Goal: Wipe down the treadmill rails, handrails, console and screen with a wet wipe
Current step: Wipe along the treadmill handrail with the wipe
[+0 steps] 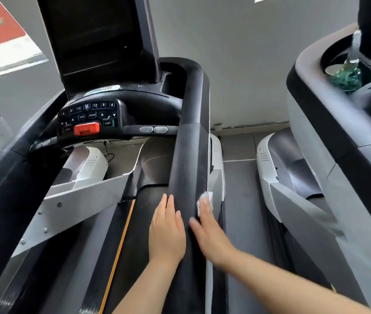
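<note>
The wide black right handrail [189,155] of the treadmill is seen running from the console down toward the bottom of the view, and both hands are laid against it. The left hand [166,232] is rested flat on the inner side of the rail, its fingers [168,207] held straight and close together, with nothing gripped. The right hand [211,234] is placed on the outer edge of the same rail, blurred by motion; its fingers [205,207] are stretched out over a white wet wipe [205,200], which is pressed against the rail's outer edge just beyond the fingertips. Whether the wipe is pinched or only pressed flat cannot be told through the blur. Higher up, the console [89,116] is shown with its numbered buttons and a red stop clip [86,128], and the dark screen [96,37] is raised above it. The black belt [148,200] with an orange stripe is visible below the left hand. To the right, a neighbouring treadmill [338,143] is seen, with a greenish bottle [350,71] standing in its cup holder.
</note>
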The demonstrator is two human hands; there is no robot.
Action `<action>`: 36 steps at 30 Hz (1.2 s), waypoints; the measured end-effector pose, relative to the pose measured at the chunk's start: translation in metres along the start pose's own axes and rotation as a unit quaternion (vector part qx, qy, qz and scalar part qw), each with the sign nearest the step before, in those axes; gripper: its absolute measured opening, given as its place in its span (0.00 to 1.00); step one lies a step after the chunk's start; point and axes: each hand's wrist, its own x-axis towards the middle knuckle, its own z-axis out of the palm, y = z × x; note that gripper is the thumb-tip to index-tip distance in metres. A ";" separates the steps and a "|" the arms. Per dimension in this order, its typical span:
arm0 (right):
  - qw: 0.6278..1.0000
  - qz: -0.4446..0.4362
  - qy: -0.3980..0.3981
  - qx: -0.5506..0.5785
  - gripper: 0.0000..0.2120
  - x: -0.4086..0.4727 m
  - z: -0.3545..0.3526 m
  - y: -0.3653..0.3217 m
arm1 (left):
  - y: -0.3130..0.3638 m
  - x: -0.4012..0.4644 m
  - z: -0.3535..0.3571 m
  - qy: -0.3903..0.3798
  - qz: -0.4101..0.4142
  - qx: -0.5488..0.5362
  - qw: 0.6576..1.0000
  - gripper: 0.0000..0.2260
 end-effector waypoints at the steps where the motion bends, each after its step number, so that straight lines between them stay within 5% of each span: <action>1: 1.000 0.017 0.009 0.009 0.31 0.017 -0.010 -0.004 | 0.000 0.000 0.000 0.001 0.001 -0.004 1.000 0.21; 10: 0.996 -0.069 -0.053 -0.021 0.32 -0.079 0.015 0.012 | 0.000 0.001 0.001 0.006 0.011 -0.004 1.000 0.21; 17: 0.998 0.006 0.044 -0.045 0.22 0.028 -0.045 -0.026 | 0.001 0.002 0.000 0.005 0.016 0.004 1.000 0.20; 27: 0.992 -0.068 -0.085 -0.063 0.36 -0.123 0.042 0.017 | -0.001 0.002 0.001 0.002 0.014 0.005 1.000 0.20; 33: 0.998 -0.038 0.019 -0.040 0.31 -0.039 0.021 0.007 | 0.000 0.005 0.002 0.018 0.016 0.003 1.000 0.20; 36: 0.995 -0.069 0.003 -0.068 0.34 -0.070 0.032 0.012 | 0.000 0.004 0.001 0.021 0.016 0.005 1.000 0.20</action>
